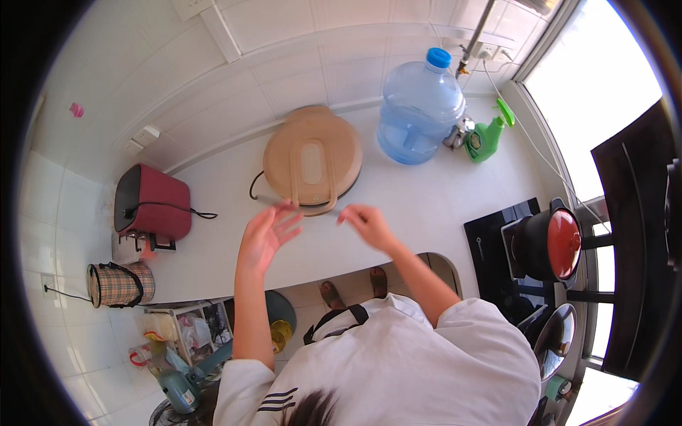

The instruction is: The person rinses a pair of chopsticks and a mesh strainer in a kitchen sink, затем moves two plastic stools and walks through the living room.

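A round beige electric griddle [313, 162] stands on the white countertop [213, 255] before me, its lid down and its loop handle towards me. My left hand [266, 234] is raised near the griddle's front left edge, palm turned inward, with several fingers spread. To the right of the handle hovers my right hand [367, 223], its fingers curled and blurred. Whether something thin sits in the right fingertips is not clear. A black cord [254, 186] loops out from the griddle's left side. Faint grey streaks near both hands are too blurred to name.
A blue water jug [418, 117] and a green spray bottle [485, 139] stand back right. At right, a black pot with a red lid [565, 245] is by a black cooktop [479, 245]. A red appliance [165, 202] and plaid bag [122, 285] are left.
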Motion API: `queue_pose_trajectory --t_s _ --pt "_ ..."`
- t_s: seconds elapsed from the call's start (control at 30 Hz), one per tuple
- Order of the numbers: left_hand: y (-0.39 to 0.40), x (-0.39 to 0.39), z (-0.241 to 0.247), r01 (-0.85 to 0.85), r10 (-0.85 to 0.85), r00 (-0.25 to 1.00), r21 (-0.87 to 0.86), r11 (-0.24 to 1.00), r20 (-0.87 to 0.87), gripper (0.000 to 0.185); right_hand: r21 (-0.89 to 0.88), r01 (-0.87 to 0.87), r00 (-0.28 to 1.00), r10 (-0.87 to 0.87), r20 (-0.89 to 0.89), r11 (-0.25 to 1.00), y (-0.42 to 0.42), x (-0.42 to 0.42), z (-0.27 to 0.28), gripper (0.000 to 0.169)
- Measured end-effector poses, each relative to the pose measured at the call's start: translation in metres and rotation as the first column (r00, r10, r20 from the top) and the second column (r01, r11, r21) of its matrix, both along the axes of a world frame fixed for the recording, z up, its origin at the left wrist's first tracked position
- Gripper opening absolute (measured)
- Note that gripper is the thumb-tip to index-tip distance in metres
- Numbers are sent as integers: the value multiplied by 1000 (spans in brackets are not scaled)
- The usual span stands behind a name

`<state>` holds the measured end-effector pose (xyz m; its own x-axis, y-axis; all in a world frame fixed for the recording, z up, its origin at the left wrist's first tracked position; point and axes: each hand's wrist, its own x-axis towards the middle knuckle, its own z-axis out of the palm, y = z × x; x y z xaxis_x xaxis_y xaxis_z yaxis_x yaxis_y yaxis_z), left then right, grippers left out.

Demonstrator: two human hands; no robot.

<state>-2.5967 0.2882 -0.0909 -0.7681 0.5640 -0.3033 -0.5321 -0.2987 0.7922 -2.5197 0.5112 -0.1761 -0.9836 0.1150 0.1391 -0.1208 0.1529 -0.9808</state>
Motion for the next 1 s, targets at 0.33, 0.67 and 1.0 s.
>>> queue_pose_trajectory --t_s 0.33,0.67,1.0 --pt "76 27 -67 187 -229 970 -353 917 -80 29 715 323 920 -384 -83 621 196 -33 -107 28" --pt "16 80 -128 -201 264 931 -250 947 253 34 502 97 957 58 -285 860 85 -95 4 17" --pt "-16 115 -130 -475 532 785 -243 846 316 31 550 587 806 -490 -331 594 173 -113 -97 16"
